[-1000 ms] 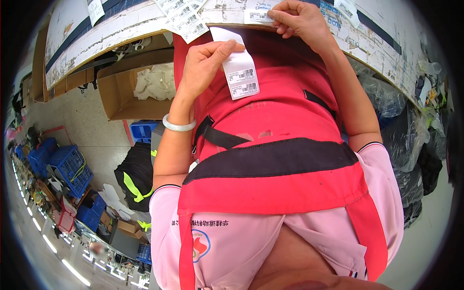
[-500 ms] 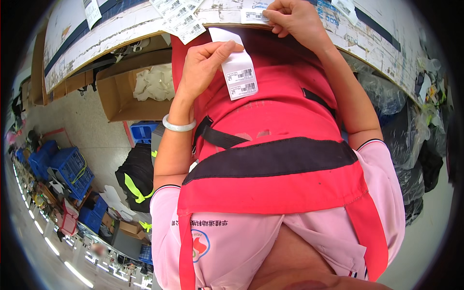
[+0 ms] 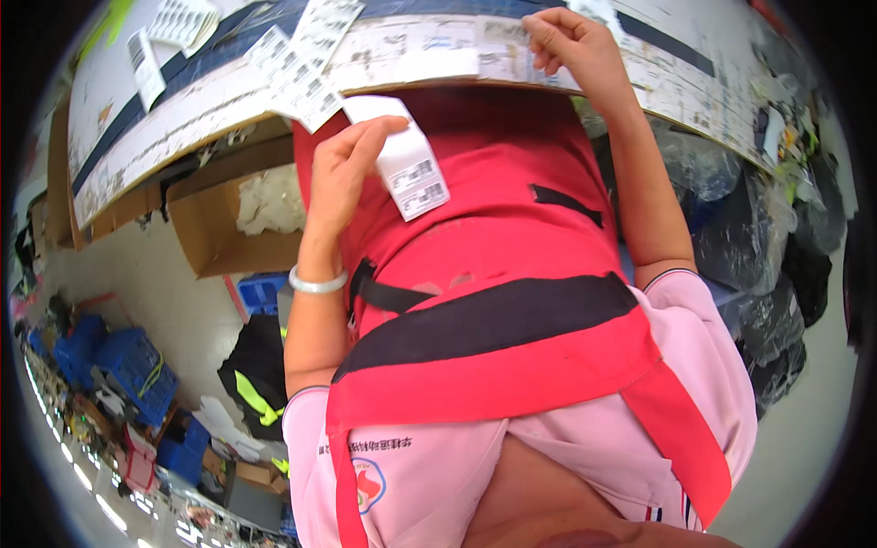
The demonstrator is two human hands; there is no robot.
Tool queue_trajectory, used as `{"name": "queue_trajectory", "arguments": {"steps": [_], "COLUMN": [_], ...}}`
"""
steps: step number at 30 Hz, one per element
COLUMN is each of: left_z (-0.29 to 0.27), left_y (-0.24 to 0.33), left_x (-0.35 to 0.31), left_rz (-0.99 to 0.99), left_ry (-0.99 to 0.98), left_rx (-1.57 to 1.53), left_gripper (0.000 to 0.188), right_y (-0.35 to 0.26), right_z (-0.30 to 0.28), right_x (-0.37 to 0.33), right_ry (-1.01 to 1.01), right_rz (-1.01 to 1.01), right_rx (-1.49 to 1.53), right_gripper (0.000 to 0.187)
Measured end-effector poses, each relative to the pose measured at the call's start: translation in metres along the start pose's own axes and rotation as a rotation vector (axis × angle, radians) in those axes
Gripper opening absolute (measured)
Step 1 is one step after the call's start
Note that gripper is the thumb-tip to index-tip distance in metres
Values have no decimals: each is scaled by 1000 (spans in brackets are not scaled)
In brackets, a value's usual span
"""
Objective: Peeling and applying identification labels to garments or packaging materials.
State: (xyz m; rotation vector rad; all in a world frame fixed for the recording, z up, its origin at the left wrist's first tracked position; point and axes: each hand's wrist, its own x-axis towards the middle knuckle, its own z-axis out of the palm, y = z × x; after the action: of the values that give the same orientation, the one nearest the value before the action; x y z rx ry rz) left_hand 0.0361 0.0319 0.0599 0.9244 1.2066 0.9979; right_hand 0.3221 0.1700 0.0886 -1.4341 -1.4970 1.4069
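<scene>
My left hand [image 3: 352, 164] pinches a white label strip [image 3: 406, 169] between thumb and fingers, in front of my red apron [image 3: 457, 237]. Two printed barcode labels show at its lower end; the upper part is blank. Over the worktable's near edge, my right hand [image 3: 580, 55] has thumb and forefinger brought together. Blur at the fingertips hides whether they hold anything. Left of that hand, a blank white rectangle [image 3: 438, 64] lies along the table edge. Several barcode label sheets [image 3: 297, 78] overlap on the worktable [image 3: 384, 46], one hanging past its edge.
Further left on the table are more label sheets [image 3: 183, 23] and a narrow label strip [image 3: 146, 68]. An open cardboard box [image 3: 206, 242] with off-white pieces sits below the table. Clear plastic bags [image 3: 740, 219] crowd the right side. Blue crates [image 3: 137, 370] stand at the left.
My right hand has moved right along the table edge, away from where it pinched a printed label. My left hand still holds the strip. The whole view has shifted.
</scene>
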Motion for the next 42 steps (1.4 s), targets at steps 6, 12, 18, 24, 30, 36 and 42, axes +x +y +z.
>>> {"name": "queue_trajectory", "arguments": {"steps": [6,12,18,24,30,36,42], "left_z": [4,9,11,10,4,1,0], "left_y": [17,18,14,19,13,9,3], "left_x": [-3,-1,1,3,0,2,6], "left_rz": [-63,-77,-8,29,-39,-32,43], "left_ry": [-127,-51,-4,7,-65,-159,-79], "left_rx": [-87,-93,-82,-151,-94,-106,-32], "left_gripper": [26,21,19,22,24,27,45], "right_y": [54,20,-32,-12,-19,-11,-10], "right_z": [-102,-68,55,85,97,91,67], "right_x": [28,13,-51,-53,-56,-53,-20], "right_ry": [465,599,-460,-530,-354,-295,-197], "right_rz": [-13,-204,140,196,-48,-294,-5], "right_rx": [-414,-783,-136,149,92,-66,-17], "right_gripper": [17,23,17,19,13,12,16]}}
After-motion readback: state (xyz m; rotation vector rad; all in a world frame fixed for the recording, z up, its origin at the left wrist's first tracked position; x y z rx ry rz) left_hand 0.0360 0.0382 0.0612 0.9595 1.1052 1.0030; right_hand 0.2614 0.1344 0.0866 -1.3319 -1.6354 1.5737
